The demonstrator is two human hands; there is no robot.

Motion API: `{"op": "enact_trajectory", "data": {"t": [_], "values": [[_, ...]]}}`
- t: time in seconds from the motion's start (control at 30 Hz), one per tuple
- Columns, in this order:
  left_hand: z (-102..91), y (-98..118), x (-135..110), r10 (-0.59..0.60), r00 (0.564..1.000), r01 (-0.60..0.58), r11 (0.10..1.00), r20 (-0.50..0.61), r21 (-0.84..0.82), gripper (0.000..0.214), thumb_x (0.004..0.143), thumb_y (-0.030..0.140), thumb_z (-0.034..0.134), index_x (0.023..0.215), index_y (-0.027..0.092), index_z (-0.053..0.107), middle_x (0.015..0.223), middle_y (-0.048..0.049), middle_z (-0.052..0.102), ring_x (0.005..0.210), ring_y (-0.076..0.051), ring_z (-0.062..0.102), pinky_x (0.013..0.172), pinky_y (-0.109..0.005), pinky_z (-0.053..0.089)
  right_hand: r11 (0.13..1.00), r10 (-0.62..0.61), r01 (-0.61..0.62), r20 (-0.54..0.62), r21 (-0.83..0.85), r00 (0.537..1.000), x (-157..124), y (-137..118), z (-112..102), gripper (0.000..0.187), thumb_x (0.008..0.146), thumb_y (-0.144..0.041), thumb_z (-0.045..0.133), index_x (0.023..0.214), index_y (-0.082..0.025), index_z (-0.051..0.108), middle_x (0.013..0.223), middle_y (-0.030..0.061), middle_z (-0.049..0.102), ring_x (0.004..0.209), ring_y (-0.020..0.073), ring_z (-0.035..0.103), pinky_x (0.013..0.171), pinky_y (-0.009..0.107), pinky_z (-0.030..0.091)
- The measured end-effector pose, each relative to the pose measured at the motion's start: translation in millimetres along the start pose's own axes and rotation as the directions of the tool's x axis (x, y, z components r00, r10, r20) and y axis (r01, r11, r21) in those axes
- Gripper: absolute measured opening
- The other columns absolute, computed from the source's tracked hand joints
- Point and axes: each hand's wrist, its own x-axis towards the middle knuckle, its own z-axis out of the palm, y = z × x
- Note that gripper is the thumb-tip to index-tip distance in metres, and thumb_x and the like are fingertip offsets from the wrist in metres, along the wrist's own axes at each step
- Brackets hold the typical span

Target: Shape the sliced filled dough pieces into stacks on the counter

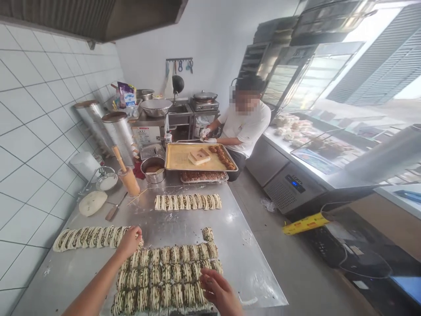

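Note:
My left hand [131, 239] is closed at the right end of a row of sliced, filled dough rolls [88, 237]; its fingers pinch the end roll, which they partly hide. With fingers apart and curved, my right hand [219, 287] hovers at the right edge of a block of cut dough rolls [169, 274], holding nothing. These rolls stand in several rows, cut sides showing green and dark flecks. A single roll [207, 234] sits above the block's right end. Farther back lies another sliced row of filled dough [188, 202].
A person in a white shirt [253, 127] sits beyond the metal table [250, 254], gloved hands near a tray [177, 153]. A pot [153, 170], a rolling-pin holder [130, 182], a scraper [113, 212] and a dough disc [93, 203] stand or lie at the back left. Tiled wall at left.

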Motion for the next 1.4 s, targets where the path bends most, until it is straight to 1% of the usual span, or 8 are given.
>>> {"op": "enact_trajectory", "data": {"t": [0.2, 0.37, 0.53, 0.67, 0.97, 1.13, 1.3, 1.4], "values": [[-38.3, 85, -58, 0.151, 0.988, -0.148, 0.944, -0.014, -0.294, 0.032, 0.097, 0.053, 0.054, 0.1, 0.024, 0.065, 0.102, -0.0042, 0.073, 0.088, -0.02, 0.068, 0.08, -0.029, 0.051, 0.952, -0.052, 0.182, 0.457, -0.245, 0.888, -23, -65, 60, 0.083, 0.071, -0.067, 0.082, 0.137, -0.023, 0.062, 0.138, 0.015, 0.066, 0.112, 0.0293, 0.069, 0.093, 0.043, 0.057], [-84.6, 149, -129, 0.276, 0.96, -0.222, 0.856, 0.049, -0.467, 0.032, 0.098, 0.054, 0.056, 0.104, 0.026, 0.068, 0.093, -0.0017, 0.074, 0.079, -0.018, 0.066, 0.071, -0.026, 0.051, 0.973, 0.106, 0.108, 0.806, -0.206, 0.582, -54, -105, 65, 0.044, 0.076, -0.051, 0.085, 0.101, -0.017, 0.072, 0.098, 0.008, 0.078, 0.092, 0.0234, 0.074, 0.082, 0.035, 0.059], [-100.4, 147, -176, 0.61, 0.793, -0.585, 0.76, 0.0, -0.285, 0.056, 0.1, 0.019, 0.046, 0.153, 0.037, 0.046, 0.162, -0.0048, 0.048, 0.145, -0.025, 0.051, 0.117, -0.039, 0.047, 0.992, 0.125, -0.039, 0.86, -0.122, 0.495, -76, -105, 56, 0.04, 0.08, -0.045, 0.082, 0.106, -0.017, 0.073, 0.1, 0.0095, 0.08, 0.089, 0.0218, 0.076, 0.08, 0.031, 0.059], [-86.5, 139, -180, 0.684, 0.726, -0.683, 0.706, -0.072, -0.188, 0.059, 0.102, 0.014, 0.039, 0.156, 0.037, 0.045, 0.164, -0.005, 0.047, 0.149, -0.024, 0.048, 0.121, -0.041, 0.044, 0.986, 0.166, -0.086, 0.856, -0.142, 0.49, -94, -112, 54, 0.037, 0.072, -0.043, 0.087, 0.094, -0.015, 0.077, 0.096, 0.009, 0.08, 0.086, 0.0203, 0.076, 0.08, 0.027, 0.056], [-54.7, 191, -187, 0.27, 0.962, -0.169, 0.713, 0.043, -0.68, 0.02, 0.092, 0.033, 0.065, 0.098, 0.025, 0.081, 0.091, -0.0059, 0.081, 0.085, -0.026, 0.074, 0.08, -0.037, 0.058, 0.914, -0.33, 0.404, 0.665, 0.046, 0.67, -101, -109, 56, 0.033, 0.07, -0.056, 0.088, 0.078, -0.024, 0.081, 0.168, 0.0042, 0.039, 0.139, 0.04, 0.055, 0.112, 0.049, 0.049], [-26.7, 203, -210, 0.076, 0.919, 0.343, 0.33, 0.386, -0.88, 0.034, 0.079, 0.036, 0.077, 0.11, 0.023, 0.073, 0.098, -0.004, 0.077, 0.09, -0.027, 0.074, 0.082, -0.04, 0.061, 0.827, -0.475, 0.562, 0.518, -0.014, 0.711, -85, -83, 52, 0.031, 0.089, -0.058, 0.069, 0.087, -0.029, 0.08, 0.172, 0.0004, 0.034, 0.14, 0.0398, 0.055, 0.113, 0.059, 0.049], [-36.1, 205, -198, 0.068, 0.871, 0.491, -0.072, 0.487, -0.868, 0.038, 0.059, 0.022, 0.069, 0.096, 0.016, 0.076, 0.094, -0.0083, 0.076, 0.088, -0.025, 0.072, 0.091, -0.044, 0.061, 0.66, -0.615, 0.75, 0.538, -0.049, 0.577, -77, -79, 27, 0.035, 0.102, -0.049, 0.049, 0.102, -0.029, 0.078, 0.175, -0.0016, 0.024, 0.162, 0.0337, 0.021, 0.13, 0.058, 0.02], [-39.7, 206, -187, 0.032, 0.865, 0.501, -0.135, 0.502, -0.855, 0.041, 0.068, 0.043, 0.078, 0.099, 0.016, 0.075, 0.096, -0.0114, 0.076, 0.086, -0.027, 0.073, 0.09, -0.047, 0.061, 0.702, -0.514, 0.709, 0.644, -0.064, 0.567, -74, -83, 8, 0.038, 0.098, -0.056, 0.054, 0.117, -0.032, 0.076, 0.176, -0.0029, 0.019, 0.163, 0.0351, 0.014, 0.13, 0.06, 0.019]]}}
